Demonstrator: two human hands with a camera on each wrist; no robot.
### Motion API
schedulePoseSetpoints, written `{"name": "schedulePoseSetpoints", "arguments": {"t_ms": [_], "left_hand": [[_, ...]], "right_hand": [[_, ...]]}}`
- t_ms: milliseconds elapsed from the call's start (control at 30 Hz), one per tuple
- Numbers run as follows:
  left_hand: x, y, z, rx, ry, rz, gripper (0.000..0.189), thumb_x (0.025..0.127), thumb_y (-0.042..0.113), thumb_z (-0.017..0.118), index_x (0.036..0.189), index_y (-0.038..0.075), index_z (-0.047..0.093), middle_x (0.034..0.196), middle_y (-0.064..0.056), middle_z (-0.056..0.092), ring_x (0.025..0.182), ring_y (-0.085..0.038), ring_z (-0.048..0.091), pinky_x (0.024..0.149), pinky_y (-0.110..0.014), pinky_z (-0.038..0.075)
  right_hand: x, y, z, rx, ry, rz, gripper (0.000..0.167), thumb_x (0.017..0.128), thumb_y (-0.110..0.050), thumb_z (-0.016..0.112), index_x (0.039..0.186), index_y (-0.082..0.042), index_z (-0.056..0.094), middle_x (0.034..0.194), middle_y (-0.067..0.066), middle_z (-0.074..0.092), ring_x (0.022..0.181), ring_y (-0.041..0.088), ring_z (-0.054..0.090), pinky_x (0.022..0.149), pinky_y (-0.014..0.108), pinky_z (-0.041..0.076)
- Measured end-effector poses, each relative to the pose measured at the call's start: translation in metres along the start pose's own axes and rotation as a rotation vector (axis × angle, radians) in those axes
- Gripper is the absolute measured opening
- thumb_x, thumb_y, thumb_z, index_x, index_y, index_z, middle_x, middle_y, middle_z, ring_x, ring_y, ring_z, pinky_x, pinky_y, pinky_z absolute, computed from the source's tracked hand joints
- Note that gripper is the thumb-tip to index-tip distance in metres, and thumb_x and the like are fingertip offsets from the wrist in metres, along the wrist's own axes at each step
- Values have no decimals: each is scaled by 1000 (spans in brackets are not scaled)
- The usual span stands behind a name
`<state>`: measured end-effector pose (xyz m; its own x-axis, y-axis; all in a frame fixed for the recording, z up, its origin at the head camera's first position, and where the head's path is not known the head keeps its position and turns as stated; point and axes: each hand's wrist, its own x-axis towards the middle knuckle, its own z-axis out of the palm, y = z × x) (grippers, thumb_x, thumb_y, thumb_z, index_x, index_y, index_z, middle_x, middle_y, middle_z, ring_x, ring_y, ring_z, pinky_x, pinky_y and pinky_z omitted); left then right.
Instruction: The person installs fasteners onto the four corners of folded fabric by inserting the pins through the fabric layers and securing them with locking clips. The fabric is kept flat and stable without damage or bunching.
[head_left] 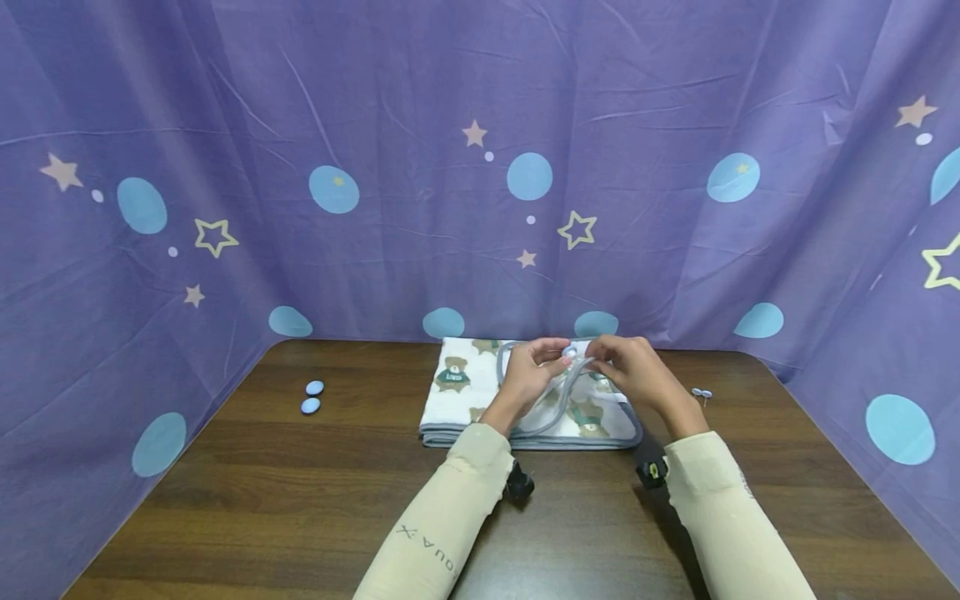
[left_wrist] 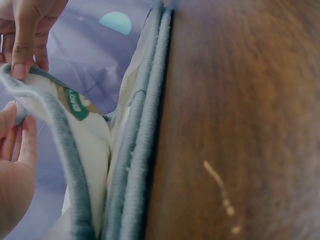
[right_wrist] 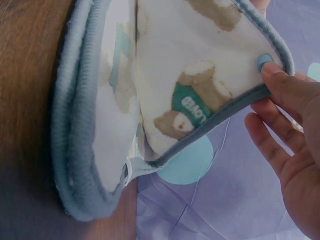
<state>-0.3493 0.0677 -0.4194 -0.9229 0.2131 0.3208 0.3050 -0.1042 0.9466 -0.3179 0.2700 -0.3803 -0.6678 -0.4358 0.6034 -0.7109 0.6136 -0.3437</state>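
A folded white blanket (head_left: 453, 408) with brown bears and grey-blue edging lies at the back of the table. My right hand (head_left: 633, 367) pinches one lifted corner between thumb and fingers. In the right wrist view, the thumb of that hand presses by a small blue round piece (right_wrist: 264, 61) on the corner's inner face. My left hand (head_left: 527, 369) is close beside the corner, holding a light blue round cap (left_wrist: 20, 114) between thumb and finger. The raised flap (left_wrist: 87, 145) stands up from the folded layers, its bear print showing.
Two light blue round caps (head_left: 311, 406) lie at the table's left. Right of the blanket are small pins (head_left: 706, 394) with pale blue heads. A purple curtain (head_left: 420, 183) with stars and dots hangs along the back and sides of the brown wooden table (head_left: 337, 500).
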Motion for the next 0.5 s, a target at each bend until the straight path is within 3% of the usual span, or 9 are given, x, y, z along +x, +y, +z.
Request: {"name": "schedulePoseSetpoints", "arguments": {"t_ms": [300,500], "left_hand": [[-2,-2,0,-37,-8,-15,28,87,-10,74,115,-5,74,110,-18,75,104,-27,71,81,-24,58],[-2,0,1,-44,-30,-21,28,86,-5,78,114,-3,75,105,-16,76,95,-16,72,77,-21,57]], "right_hand": [[0,2,1,6,15,-6,20,83,6,80,92,-9,71,82,0,72,75,16,67,69,46,59],[0,1,1,7,23,-3,18,83,4,81,91,-10,71,82,0,73,75,17,69,69,48,59]]}}
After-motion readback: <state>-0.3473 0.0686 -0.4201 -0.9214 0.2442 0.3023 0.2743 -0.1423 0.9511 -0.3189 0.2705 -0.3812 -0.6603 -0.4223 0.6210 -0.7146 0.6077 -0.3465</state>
